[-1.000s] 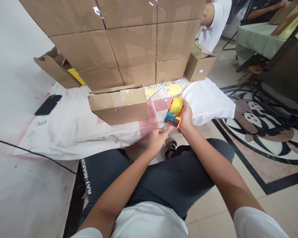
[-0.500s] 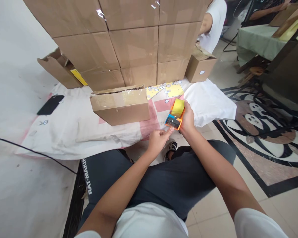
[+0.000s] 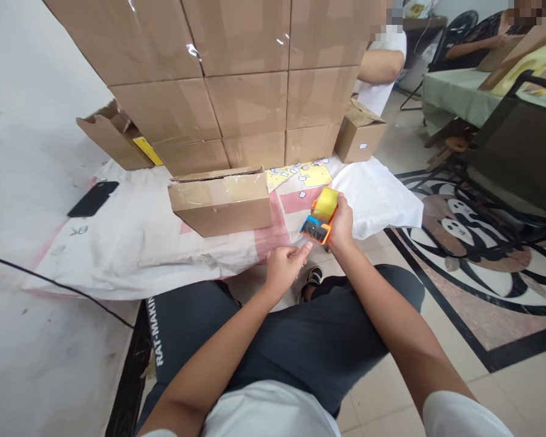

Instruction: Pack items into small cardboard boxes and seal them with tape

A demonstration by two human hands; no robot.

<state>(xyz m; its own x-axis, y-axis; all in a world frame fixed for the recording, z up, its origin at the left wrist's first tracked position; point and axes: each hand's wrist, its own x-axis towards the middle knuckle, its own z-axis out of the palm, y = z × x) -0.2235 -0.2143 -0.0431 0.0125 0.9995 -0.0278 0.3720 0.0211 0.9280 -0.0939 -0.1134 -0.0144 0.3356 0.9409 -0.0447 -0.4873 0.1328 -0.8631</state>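
Observation:
In my right hand (image 3: 343, 221) is an orange and blue tape dispenser (image 3: 316, 229) with a yellow-looking roll of tape (image 3: 326, 204). The fingers are closed around its right side. Just below the dispenser's front edge is my left hand (image 3: 286, 267), its fingers curled and the thumb pointing up toward the dispenser. Whether a tape end sits between those fingers is too small to tell. Ahead of my hands a flat cardboard box (image 3: 221, 212) stands on its long side on the cloth-covered table (image 3: 131, 243), with a partly raised flap along its top.
Behind the flat box rises a stack of taped cartons (image 3: 250, 103). An open carton (image 3: 113, 136) stands at the left, a small box (image 3: 360, 133) at the right. A black phone (image 3: 93, 198) lies at left. Beyond the stack is a person's arm (image 3: 382, 65); a chair (image 3: 519, 139) stands right.
My left hand has dropped slightly away from the dispenser's front edge. The dispenser stays in my right hand. The view has tilted up a little, and more of the people behind shows.

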